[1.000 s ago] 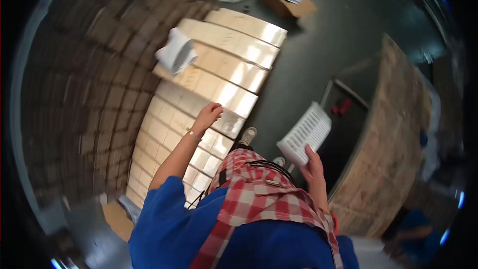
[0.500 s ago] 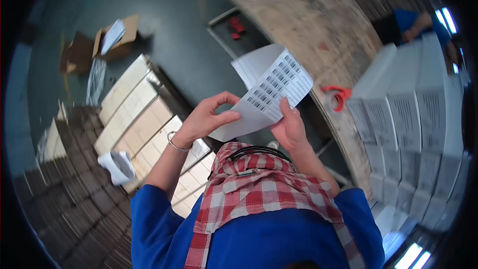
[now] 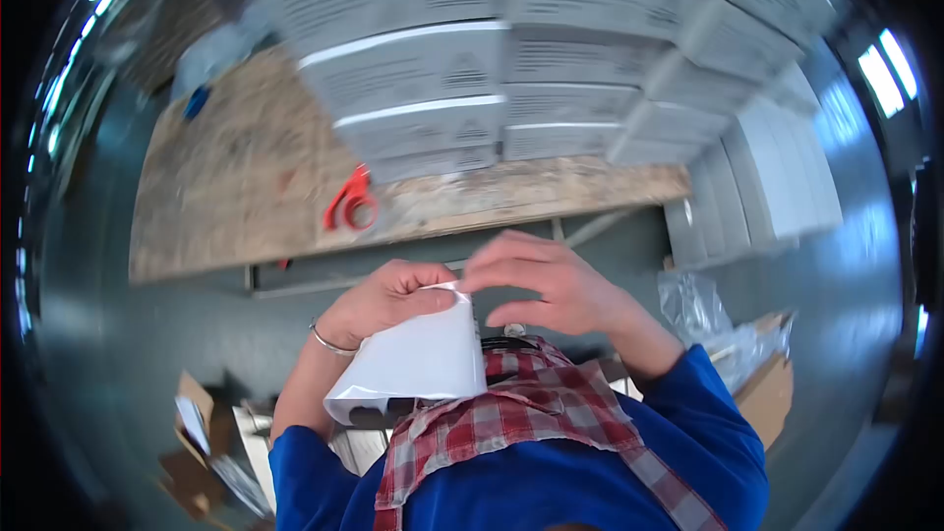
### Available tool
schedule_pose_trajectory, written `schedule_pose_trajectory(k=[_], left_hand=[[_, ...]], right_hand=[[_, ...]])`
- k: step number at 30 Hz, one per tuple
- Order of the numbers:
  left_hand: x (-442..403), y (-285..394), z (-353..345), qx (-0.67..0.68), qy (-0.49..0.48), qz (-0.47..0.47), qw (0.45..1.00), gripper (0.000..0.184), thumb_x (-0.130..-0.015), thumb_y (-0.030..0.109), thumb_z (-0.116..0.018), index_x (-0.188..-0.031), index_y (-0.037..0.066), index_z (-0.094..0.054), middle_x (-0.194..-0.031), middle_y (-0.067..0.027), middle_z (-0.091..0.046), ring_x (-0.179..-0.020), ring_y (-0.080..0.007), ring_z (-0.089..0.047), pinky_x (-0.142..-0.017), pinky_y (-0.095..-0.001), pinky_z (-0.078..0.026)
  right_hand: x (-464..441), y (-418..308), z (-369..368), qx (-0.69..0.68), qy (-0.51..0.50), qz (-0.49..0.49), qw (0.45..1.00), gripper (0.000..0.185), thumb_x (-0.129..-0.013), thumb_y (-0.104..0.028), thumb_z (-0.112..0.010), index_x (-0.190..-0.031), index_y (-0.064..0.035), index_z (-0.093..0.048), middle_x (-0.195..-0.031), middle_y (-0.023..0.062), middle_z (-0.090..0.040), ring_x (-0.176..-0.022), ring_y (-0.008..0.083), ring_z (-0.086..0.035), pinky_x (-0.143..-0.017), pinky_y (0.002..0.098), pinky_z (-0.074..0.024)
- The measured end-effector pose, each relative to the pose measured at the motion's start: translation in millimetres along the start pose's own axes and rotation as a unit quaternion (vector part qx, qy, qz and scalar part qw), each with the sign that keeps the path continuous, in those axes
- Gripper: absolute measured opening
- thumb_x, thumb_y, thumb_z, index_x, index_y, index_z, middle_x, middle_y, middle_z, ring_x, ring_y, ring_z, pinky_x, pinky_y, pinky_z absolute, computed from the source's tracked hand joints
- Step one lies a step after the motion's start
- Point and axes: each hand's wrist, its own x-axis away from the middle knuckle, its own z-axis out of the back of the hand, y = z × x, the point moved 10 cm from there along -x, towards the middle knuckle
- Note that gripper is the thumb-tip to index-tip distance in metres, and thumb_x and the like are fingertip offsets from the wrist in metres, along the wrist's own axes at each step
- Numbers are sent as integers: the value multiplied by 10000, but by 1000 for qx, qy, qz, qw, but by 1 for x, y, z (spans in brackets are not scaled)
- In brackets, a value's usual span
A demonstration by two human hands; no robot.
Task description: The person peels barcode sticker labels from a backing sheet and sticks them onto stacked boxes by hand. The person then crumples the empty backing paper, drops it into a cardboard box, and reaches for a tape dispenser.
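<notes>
My left hand (image 3: pixel 398 300) is closed on a white sheet of barcode labels (image 3: pixel 408 354), its thumb lying on top near the upper corner. The sheet hangs curved in front of the red-and-white checked apron (image 3: pixel 536 398), and mostly its blank white side shows. At that upper corner, my right hand (image 3: pixel 551 285) has its fingertips close to the left fingers. A gap shows between its thumb and fingers, which are slightly blurred; whether a fingertip touches the sheet, I cannot tell.
Ahead stands a worn wooden table (image 3: pixel 226 177) with a red tape dispenser (image 3: pixel 351 205) near its front edge. Stacked white printed boxes (image 3: pixel 413 69) rise behind it. More white boxes (image 3: pixel 733 187) stand at right, near an open carton with clear plastic (image 3: pixel 733 334). Another carton (image 3: pixel 192 423) lies lower left.
The view has swung to face the table and box stacks. The sheet has turned from its printed barcode side to mostly blank. My right hand has come off the sheet's printed side to its upper corner.
</notes>
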Motion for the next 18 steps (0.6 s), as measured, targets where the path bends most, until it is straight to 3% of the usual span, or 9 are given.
schedule_pose_trajectory(k=[3,6,9,18], left_hand=[[-53,20,-58,19,-111,38,993,217,-896,166,-618,-1054,17,-626,-880,18,-627,-792,-36,-551,-702,-213,-458],[-98,34,-94,79,-195,69,975,267,-889,137,-611,-1112,-10,-611,-938,-11,-639,-829,-54,-580,-728,-216,-468],[-131,42,-125,141,-241,103,955,336,-873,107,-611,-1182,-23,-583,-1013,-38,-643,-876,-80,-604,-761,-217,-477],[-203,45,-180,103,-385,116,910,456,-855,156,-615,-1256,-39,-522,-1133,-68,-610,-973,-121,-596,-855,-239,-457]], right_hand=[[22,-19,56,122,54,127,983,356,-709,-49,-740,-1055,-27,-662,-986,76,-582,-878,203,-582,-773,307,-475],[47,6,105,23,85,27,996,383,-692,-55,-750,-1064,-30,-663,-1014,66,-562,-921,202,-556,-797,305,-454],[69,13,135,-7,109,8,994,339,-697,-51,-747,-1026,-27,-667,-1017,65,-556,-934,203,-551,-815,307,-444],[125,26,194,10,188,-58,980,234,-737,-35,-716,-957,-33,-636,-1039,60,-534,-937,196,-545,-817,309,-440]])
